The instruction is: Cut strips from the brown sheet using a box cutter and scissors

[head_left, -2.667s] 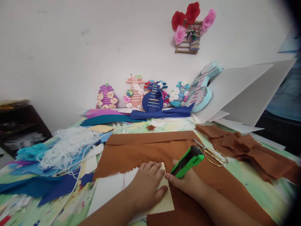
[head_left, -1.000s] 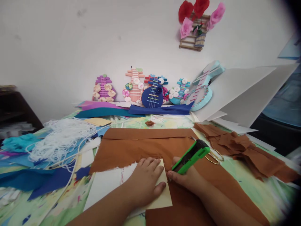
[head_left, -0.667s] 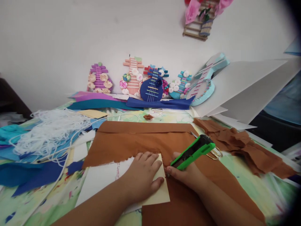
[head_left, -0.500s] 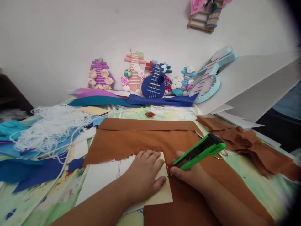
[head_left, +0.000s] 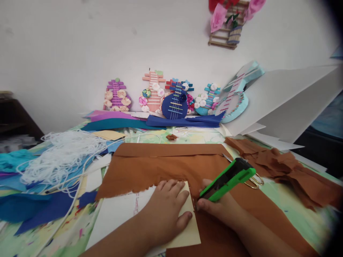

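Note:
My left hand (head_left: 169,216) lies flat with spread fingers on a cream card (head_left: 191,235), which rests over white paper (head_left: 115,214) and brown paper (head_left: 144,171). Beside the card's right edge, my right hand (head_left: 223,210) is closed around a green and black box cutter (head_left: 232,180). The cutter slants, its lower end near that edge and its back end raised to the right. I cannot make out the blade tip. The brown paper has a ragged edge along the white sheet. Gold-handled scissors (head_left: 253,182) lie behind the cutter, partly covered by it.
Crumpled brown scraps (head_left: 284,164) lie to the right. On the left are a tangle of white cord (head_left: 64,153) and blue paper pieces (head_left: 48,210). Several small decorated instrument models, one a dark blue one (head_left: 174,105), lean against the wall. Large white sheets (head_left: 284,103) stand back right.
The camera has tipped upward slightly, so the scene sits lower in view. Both hands and the box cutter keep nearly the same place against the card.

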`<state>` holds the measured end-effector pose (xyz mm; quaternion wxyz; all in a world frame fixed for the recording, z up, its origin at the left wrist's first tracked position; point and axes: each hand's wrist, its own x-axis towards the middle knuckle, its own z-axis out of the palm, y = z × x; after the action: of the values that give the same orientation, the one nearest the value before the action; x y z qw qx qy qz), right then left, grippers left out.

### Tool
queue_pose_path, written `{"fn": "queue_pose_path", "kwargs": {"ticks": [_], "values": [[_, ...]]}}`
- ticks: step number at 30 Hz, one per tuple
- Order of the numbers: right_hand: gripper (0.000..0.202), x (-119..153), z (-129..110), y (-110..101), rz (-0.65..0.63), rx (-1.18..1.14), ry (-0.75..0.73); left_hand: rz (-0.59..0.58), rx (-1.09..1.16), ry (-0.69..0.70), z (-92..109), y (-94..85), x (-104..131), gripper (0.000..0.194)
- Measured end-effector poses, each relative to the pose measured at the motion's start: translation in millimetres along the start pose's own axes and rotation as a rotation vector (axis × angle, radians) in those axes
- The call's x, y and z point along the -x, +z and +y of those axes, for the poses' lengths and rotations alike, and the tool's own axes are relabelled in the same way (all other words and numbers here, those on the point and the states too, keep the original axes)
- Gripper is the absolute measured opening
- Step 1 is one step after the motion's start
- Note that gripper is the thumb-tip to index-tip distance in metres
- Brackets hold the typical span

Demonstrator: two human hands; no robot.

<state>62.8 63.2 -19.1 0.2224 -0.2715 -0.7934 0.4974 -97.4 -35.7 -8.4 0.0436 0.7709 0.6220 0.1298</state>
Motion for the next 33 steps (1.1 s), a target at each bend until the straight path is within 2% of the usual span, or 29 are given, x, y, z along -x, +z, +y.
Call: {"fn": "queue_pose_path", "kwargs": {"ticks": [12,17,29,33], "values": [[0.044,-3.7,-1.8,-1.7,0.03,-0.035,-0.01,0.029,-0.014,0.002,-3.1,4.7,-1.5,0.037],[0.04,-3.7,-3.3,-2.1,0.032,-0.015,0.015,0.006,-0.021,-0.005,-3.9,6.3,-2.4,0.036],[0.039,-3.5,-0.7,-3.1,0.042,-0.011,-0.062,0.001,-0.047,0.016,-3.5,4.7,-2.3,0.035],[0.036,-2.4,-3.2,-2.2,0.003,0.031,-0.046,0.002,-0.045,0.017,-3.2,3.8,-1.6,0.034]]}}
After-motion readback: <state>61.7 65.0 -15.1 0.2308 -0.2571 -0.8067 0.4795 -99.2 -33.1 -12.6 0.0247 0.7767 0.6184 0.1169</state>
